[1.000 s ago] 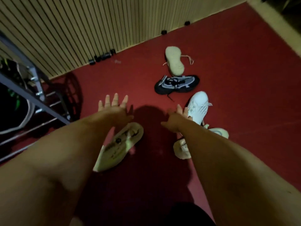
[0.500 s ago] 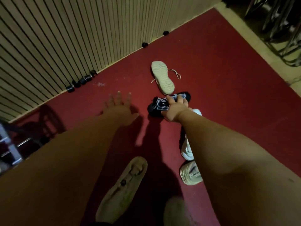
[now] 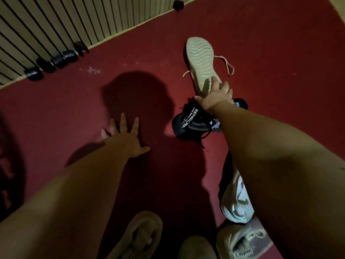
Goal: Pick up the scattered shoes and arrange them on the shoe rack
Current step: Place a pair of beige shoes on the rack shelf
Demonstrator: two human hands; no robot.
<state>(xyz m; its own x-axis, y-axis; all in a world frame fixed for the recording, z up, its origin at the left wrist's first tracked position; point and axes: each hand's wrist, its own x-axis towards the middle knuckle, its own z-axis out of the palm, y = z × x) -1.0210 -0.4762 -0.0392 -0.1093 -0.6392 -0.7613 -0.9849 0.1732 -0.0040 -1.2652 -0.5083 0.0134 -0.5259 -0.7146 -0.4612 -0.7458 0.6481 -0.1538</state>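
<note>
An overturned beige shoe [image 3: 200,60] lies sole up on the red floor, its lace trailing to the right. My right hand [image 3: 214,96] reaches over its heel, with the fingers curled onto the sole and the thumb down by the black shoe. That black shoe [image 3: 188,124], with white lettering, lies just under my right wrist. My left hand [image 3: 125,139] hovers over bare floor with its fingers spread and holds nothing. A white sneaker [image 3: 237,202] is partly hidden under my right forearm. Two more beige shoes [image 3: 138,238] [image 3: 240,242] lie at the bottom edge. The shoe rack is out of view.
A slatted beige wall [image 3: 56,25] runs along the top left, with several small dark weights [image 3: 54,62] lined up at its base. A dark round shape [image 3: 7,165] sits at the left edge. Red floor stretches to the right.
My right hand has moved from the black shoe forward onto the heel of the overturned beige shoe. The view has moved closer to the shoes. My left hand stays spread above the floor.
</note>
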